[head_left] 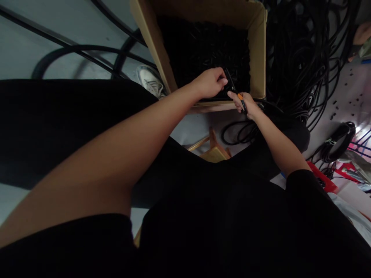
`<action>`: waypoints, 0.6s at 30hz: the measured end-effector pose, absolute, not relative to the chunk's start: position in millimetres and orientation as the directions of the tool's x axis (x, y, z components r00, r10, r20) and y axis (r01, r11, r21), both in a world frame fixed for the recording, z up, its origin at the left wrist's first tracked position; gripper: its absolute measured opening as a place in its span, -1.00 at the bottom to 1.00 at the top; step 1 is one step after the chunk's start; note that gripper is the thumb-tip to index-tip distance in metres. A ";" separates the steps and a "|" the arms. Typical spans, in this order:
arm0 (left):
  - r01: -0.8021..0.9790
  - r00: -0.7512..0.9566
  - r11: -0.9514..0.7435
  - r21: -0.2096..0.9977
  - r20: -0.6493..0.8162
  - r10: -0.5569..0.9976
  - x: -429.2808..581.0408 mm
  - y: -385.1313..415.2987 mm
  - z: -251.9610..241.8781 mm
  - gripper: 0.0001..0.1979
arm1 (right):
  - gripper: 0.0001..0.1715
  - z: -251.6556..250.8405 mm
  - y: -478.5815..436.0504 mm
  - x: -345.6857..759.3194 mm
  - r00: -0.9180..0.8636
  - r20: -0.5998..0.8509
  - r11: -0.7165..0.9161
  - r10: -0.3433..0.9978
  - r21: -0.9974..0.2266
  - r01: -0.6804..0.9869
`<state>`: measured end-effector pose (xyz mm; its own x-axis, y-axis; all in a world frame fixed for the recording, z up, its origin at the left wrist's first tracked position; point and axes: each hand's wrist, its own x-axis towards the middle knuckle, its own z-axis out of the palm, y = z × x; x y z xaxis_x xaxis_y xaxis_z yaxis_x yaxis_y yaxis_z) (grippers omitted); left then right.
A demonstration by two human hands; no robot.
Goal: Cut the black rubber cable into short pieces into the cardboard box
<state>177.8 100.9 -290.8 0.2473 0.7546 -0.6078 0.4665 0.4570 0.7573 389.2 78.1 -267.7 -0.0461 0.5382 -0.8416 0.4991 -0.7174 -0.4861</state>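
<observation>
My left hand point(213, 82) is over the front part of a cardboard box point(257, 63), its fingers curled into a pinch. A thin dark piece lies close to its fingertips, too dim to name. Just to the right, my right hand point(246, 105) wraps round a hand tool with orange-and-black handles point(241, 101); its working end is lost against the dark contents. Beneath both hands, the box holds a heap of short black pieces point(205, 46) that look like cut tube or cable. A black cable or hose passes beside my right hand at the box's front edge.
Tangled coils of black cable point(301, 58) lie right of the box, and thick black hoses point(78, 48) cross the floor at left. A shoe point(150, 81) stands against the box. A wooden stool point(214, 152) shows between my legs. Another person's hand point(362, 33) is at far right.
</observation>
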 end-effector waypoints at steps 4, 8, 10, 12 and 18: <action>0.480 0.229 0.453 0.752 -0.606 0.762 178.0 99.3 -304.8 -0.82 | -0.14 -269.1 76.7 389.8 -0.028 -0.846 -0.706 0.532 -0.462 0.537; 0.494 0.193 0.487 0.720 -0.637 0.746 180.3 94.9 -316.7 -0.83 | -0.21 -268.6 74.6 389.2 -0.044 -0.868 -0.702 0.494 -0.428 0.569; 0.490 0.186 0.515 0.703 -0.662 0.726 181.6 93.8 -316.9 -0.83 | -0.26 -267.5 74.2 386.3 -0.047 -0.878 -0.713 0.477 -0.417 0.563; 0.494 0.180 0.529 0.690 -0.677 0.714 182.3 93.8 -313.4 -0.80 | -0.31 -266.6 74.7 382.7 -0.056 -0.880 -0.729 0.471 -0.424 0.538; 0.462 0.159 0.504 0.730 -0.627 0.763 179.9 94.5 -304.0 -0.66 | -0.50 -265.8 77.8 381.4 -0.080 -0.872 -0.751 0.483 -0.460 0.474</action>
<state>179.9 94.5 -304.0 0.1592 0.7626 -0.6269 0.4623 0.5035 0.7299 381.4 77.8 -265.8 -0.0802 0.4833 -0.8718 0.4745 -0.7506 -0.4598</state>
